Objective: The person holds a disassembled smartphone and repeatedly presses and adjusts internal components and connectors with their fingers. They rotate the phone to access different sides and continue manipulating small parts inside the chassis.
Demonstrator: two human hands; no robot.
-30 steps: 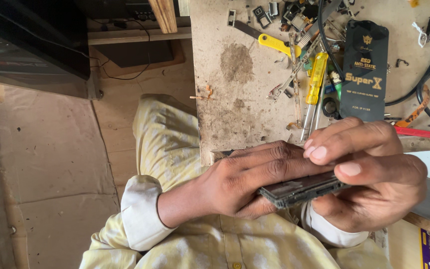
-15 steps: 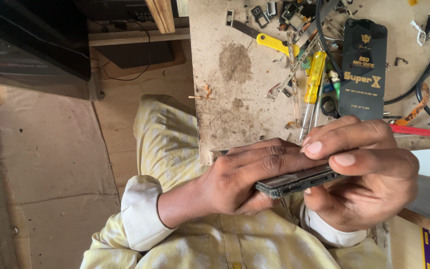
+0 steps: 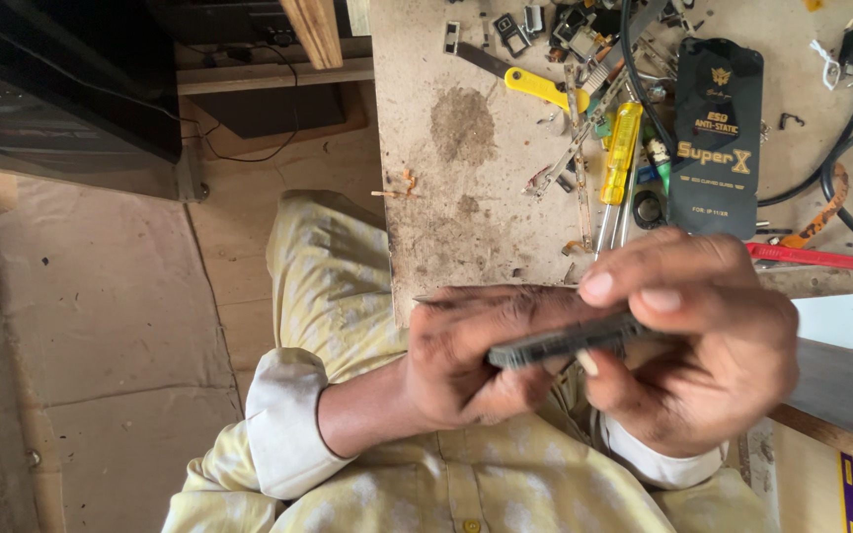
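Both hands hold a thin dark flat device (image 3: 555,342), seen edge-on, just in front of my chest. My left hand (image 3: 466,360) comes in from the left with a white cuff and grips the device's left end from behind and below. My right hand (image 3: 703,345) wraps the right end, with two fingertips pressed on the top edge and the thumb underneath. Most of the device is hidden between the fingers. My pale yellow shirt and trousers lie under the hands.
A stained wooden workbench (image 3: 466,197) lies ahead, strewn with a yellow-handled screwdriver (image 3: 622,138), a yellow-handled blade (image 3: 535,87), a black flat package (image 3: 715,138), a red tool (image 3: 821,258), black cables (image 3: 841,148) and several small metal parts. A dark cabinet (image 3: 61,89) stands at the left.
The device and both hands have shifted slightly up and to the left. My right fingers have moved along its top edge.
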